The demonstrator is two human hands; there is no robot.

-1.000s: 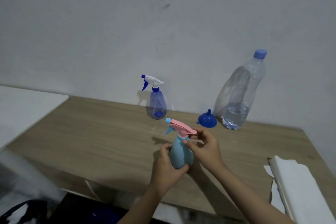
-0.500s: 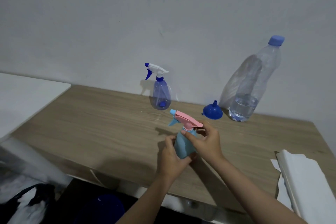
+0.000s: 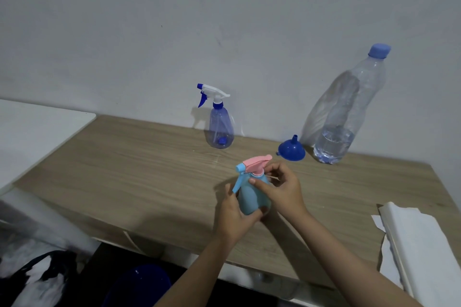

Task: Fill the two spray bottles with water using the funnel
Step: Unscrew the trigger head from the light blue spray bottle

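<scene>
A light blue spray bottle [image 3: 250,197] with a pink trigger head [image 3: 257,163] stands on the wooden table [image 3: 139,172] near its front edge. My left hand [image 3: 235,217] grips the bottle's body low down. My right hand [image 3: 282,188] pinches the neck collar just under the pink head. A second, clear blue spray bottle [image 3: 220,127] with a white head stands at the wall. A dark blue funnel [image 3: 291,149] lies mouth down beside a large clear water bottle [image 3: 345,112], capped and about a quarter full.
A folded white cloth or paper [image 3: 421,244] lies at the table's right front corner. A white surface [image 3: 32,132] adjoins the table on the left. Dark things, one a blue round object [image 3: 139,284], lie below the front edge.
The pink head has turned on the bottle: its nozzle end has swung round and its rear now points up and right. The view has shifted slightly; both hands keep their hold.
</scene>
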